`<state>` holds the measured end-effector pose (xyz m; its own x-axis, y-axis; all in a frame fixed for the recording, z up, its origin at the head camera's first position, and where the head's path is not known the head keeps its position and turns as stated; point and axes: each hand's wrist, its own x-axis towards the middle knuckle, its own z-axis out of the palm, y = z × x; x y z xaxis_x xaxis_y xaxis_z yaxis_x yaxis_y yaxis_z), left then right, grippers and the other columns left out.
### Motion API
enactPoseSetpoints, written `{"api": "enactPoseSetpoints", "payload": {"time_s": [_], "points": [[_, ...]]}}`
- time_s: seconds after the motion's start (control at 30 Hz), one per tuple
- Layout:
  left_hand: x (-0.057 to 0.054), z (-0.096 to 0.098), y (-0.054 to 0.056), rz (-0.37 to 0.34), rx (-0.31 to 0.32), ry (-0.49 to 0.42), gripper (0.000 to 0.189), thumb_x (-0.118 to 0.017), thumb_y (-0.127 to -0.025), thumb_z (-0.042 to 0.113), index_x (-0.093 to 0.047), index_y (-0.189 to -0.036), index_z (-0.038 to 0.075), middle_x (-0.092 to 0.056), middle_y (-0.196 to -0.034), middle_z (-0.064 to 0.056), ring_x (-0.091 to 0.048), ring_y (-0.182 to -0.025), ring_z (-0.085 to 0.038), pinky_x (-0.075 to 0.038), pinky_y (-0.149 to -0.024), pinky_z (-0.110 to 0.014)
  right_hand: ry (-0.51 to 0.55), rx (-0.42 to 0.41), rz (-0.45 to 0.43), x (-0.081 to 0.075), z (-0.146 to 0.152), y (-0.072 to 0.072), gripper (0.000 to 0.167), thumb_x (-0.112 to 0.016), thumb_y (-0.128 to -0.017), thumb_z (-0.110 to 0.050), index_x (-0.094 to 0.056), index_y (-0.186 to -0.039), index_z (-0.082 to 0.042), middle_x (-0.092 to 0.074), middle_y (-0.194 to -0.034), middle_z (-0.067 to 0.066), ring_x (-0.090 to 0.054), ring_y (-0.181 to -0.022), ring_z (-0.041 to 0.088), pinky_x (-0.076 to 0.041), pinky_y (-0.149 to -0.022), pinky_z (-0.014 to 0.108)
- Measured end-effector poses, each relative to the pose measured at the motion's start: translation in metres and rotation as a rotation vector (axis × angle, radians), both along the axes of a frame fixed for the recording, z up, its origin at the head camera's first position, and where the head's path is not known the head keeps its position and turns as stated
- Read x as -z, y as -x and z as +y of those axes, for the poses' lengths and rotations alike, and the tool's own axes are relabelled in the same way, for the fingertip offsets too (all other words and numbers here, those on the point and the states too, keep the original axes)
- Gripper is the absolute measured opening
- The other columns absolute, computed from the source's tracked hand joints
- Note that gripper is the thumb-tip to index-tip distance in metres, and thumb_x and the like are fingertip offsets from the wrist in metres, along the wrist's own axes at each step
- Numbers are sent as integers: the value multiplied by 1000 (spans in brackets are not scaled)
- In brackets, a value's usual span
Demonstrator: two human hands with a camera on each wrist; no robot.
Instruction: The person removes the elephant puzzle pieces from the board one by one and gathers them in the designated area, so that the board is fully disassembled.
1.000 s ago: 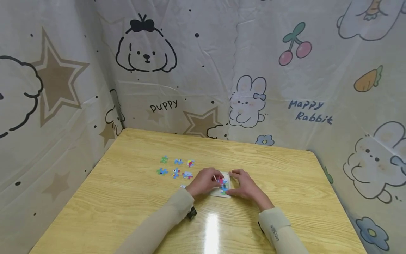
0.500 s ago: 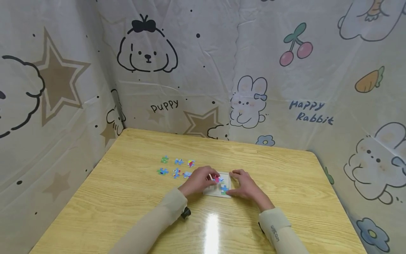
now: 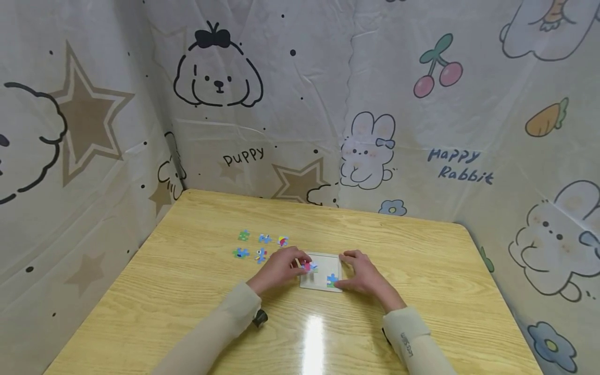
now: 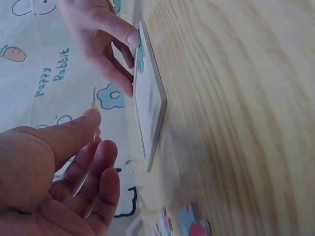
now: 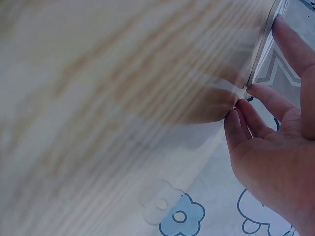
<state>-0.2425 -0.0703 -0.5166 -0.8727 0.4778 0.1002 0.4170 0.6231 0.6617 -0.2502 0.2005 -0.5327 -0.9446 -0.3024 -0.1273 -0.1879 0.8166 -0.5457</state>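
Note:
Thumb and fingertips of my left hand pinch a pink-and-blue jigsaw piece above the left part of a white puzzle tray. Seen edge-on in the left wrist view, that piece is thin and clear of the tray. A blue-and-green jigsaw piece lies in the tray's near right corner. My right hand holds the tray's right side, its thumb at the near corner beside that piece and its fingers at the far corner.
Several loose jigsaw pieces lie in rows to the left of the tray, partly hidden by my left hand. The wooden table meets a printed cloth curtain at its back and sides.
My left hand has drawn leftward over the tray, lifting the pink-and-blue piece away from beside the blue-and-green one. My right hand stays put.

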Motion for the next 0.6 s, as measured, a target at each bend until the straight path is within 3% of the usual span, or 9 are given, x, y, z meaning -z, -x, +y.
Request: {"api": "enactPoseSetpoints", "payload": {"time_s": [0.6], "points": [[2,-47,-10,13,-48,-33,24,-76,-95,14,-75,-119,11,-69,-102,0,-60,-82,-10,-52,-71,-22,11,-11,13,2,1,0,84,-90,-82,-33,-52,-151,-4,-43,-158,17,-39,-145,41,-38,-116,60]]}}
